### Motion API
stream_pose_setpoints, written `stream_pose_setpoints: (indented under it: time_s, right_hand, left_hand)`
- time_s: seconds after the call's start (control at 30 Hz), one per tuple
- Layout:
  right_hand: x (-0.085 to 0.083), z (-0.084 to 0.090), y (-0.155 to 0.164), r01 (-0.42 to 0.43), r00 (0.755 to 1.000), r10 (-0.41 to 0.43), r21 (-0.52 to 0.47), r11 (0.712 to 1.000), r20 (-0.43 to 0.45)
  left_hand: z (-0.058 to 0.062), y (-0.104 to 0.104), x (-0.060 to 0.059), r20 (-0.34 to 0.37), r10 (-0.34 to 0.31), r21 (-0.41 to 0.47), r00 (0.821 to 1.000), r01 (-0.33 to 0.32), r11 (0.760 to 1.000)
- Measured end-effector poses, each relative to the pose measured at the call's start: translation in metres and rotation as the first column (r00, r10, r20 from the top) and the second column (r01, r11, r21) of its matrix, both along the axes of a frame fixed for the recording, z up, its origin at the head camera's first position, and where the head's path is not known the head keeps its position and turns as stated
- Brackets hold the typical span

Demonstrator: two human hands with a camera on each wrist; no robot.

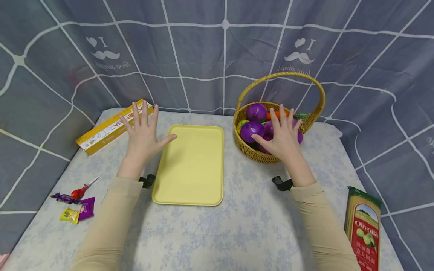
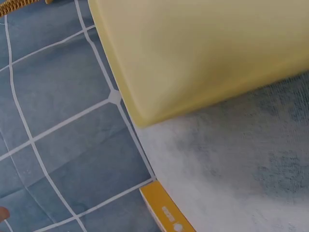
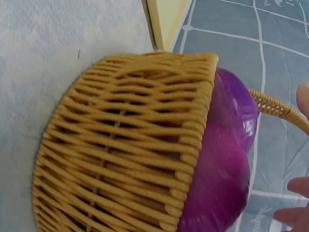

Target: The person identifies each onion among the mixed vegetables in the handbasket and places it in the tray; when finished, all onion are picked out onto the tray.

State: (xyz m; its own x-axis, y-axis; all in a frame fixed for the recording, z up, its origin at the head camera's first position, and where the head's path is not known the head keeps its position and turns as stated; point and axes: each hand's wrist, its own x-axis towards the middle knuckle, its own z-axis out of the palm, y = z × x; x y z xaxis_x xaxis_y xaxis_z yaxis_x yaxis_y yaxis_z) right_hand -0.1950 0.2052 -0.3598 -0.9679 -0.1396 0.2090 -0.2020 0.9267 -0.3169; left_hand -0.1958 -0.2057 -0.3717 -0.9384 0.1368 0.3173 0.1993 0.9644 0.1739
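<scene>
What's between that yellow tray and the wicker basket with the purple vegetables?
Just a narrow, bare strip of patterned tablecloth: in the head view, nothing stands between the yellow tray and the wicker basket.

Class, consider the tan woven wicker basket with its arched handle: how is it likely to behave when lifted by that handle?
The tan woven wicker basket would probably keep its shape, since its arched wicker handle stands upright. If tilted, its glossy, rounded purple vegetables could roll or slide, since they bulge out at the top.
</scene>
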Motion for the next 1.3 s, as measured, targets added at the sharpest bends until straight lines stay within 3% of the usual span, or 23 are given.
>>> stream_pose_setpoints:
  time_s: [0.3,0.57,0.8,1.03,1.3]
  right_hand:
    - [0.001,-0.007,-0.011,-0.009,1.0,0.009,-0.056,0.998,0.006]
    - [0.0,-0.015,-0.021,0.0,0.999,-0.007,-0.14,0.99,-0.044]
    - [0.0,-0.021,-0.026,0.035,0.998,-0.045,-0.224,0.974,-0.042]
    - [0.0,-0.023,-0.029,0.085,0.996,-0.088,-0.25,0.964,-0.001]
    - [-0.003,-0.024,-0.032,0.132,0.991,-0.127,-0.263,0.956,0.034]
  left_hand:
    - [-0.006,-0.01,0.006,-0.007,-0.036,0.055,0.999,0.037,0.998]
    - [-0.017,-0.019,0.015,0.084,-0.06,0.146,0.995,0.048,0.988]
    - [-0.031,-0.029,0.026,0.171,-0.096,0.306,0.981,0.039,0.951]
    - [-0.046,-0.036,0.034,0.338,-0.157,0.388,0.928,0.014,0.921]
    - [-0.052,-0.037,0.041,0.539,-0.189,0.46,0.821,-0.098,0.883]
